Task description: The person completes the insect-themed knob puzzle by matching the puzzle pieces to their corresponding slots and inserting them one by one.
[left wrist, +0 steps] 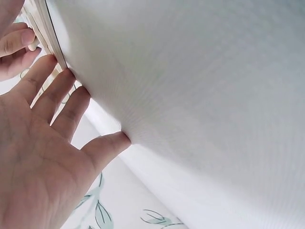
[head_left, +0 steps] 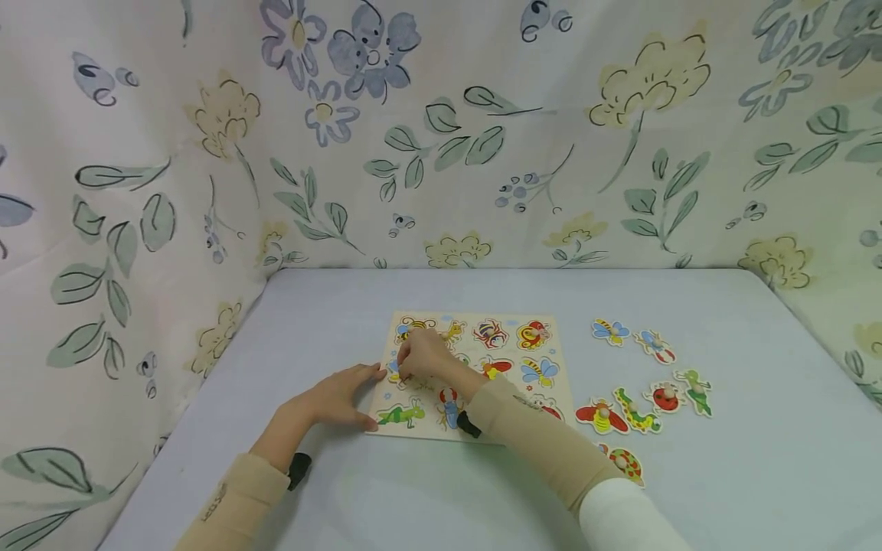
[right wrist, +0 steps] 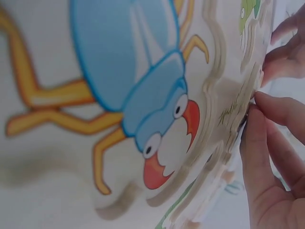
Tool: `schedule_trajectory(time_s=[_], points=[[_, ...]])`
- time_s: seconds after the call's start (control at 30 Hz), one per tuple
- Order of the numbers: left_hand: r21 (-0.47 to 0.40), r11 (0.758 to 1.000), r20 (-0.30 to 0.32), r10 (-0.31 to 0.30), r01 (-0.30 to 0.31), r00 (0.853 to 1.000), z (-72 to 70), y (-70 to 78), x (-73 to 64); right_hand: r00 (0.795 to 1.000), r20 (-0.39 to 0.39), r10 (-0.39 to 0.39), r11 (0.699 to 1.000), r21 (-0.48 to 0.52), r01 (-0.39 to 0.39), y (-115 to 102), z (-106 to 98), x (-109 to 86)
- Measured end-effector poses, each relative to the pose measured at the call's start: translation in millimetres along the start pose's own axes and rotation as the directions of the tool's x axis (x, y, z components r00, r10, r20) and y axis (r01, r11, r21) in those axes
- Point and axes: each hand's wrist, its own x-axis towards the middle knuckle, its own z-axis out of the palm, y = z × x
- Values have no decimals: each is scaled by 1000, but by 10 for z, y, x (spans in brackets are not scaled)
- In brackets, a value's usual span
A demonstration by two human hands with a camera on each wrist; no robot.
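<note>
A wooden insect puzzle board (head_left: 475, 438) with printed, recessed pictures lies on the table. My left hand (head_left: 341, 396) is at its left edge, fingers spread and fairly straight, fingertips (left wrist: 69, 74) right at the rim. Over the board's left side, my right hand (head_left: 430, 356) has thumb and fingers pinched together at the middle-row picture. A small wooden knob (left wrist: 33, 45) shows between its fingertips in the left wrist view. The puzzle piece (head_left: 393, 373) under it is mostly hidden. In the right wrist view the printed blue beetle (right wrist: 143, 71) fills the near side.
Loose knobbed pieces lie right of the board: a blue-winged insect (head_left: 610, 332), a beetle (head_left: 655, 347), a ladybug (head_left: 665, 398), a grasshopper (head_left: 697, 393), a caterpillar (head_left: 635, 413), a red-winged insect (head_left: 602, 417) and a snail (head_left: 625, 463) beside the right sleeve. Flowered cloth (head_left: 441, 191) hangs behind the table.
</note>
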Motion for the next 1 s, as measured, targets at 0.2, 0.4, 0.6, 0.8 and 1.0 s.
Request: schedule_trajectory(time_s=[0.2, 0.4, 0.6, 0.8, 1.0], points=[[-5, 1000, -8, 7, -7, 1000, 24, -23, -2, 1000, 19, -2, 1000, 8, 1, -12, 17, 22], [-12, 1000, -1, -1, 1, 1000, 32, -26, 5, 999, 36, 1, 1000, 1, -1, 5, 19, 24], [2, 1000, 1, -5, 5, 1000, 27, -16, 7, 999, 41, -6, 1000, -9, 7, 8, -4, 4], [10, 1000, -3, -11, 11, 1000, 17, -17, 12, 999, 34, 15, 1000, -20, -15, 3, -31, 14], [9, 1000, -8, 0, 0, 1000, 24, -36, 16, 999, 31, 31, 999, -26, -31, -12, -42, 7]])
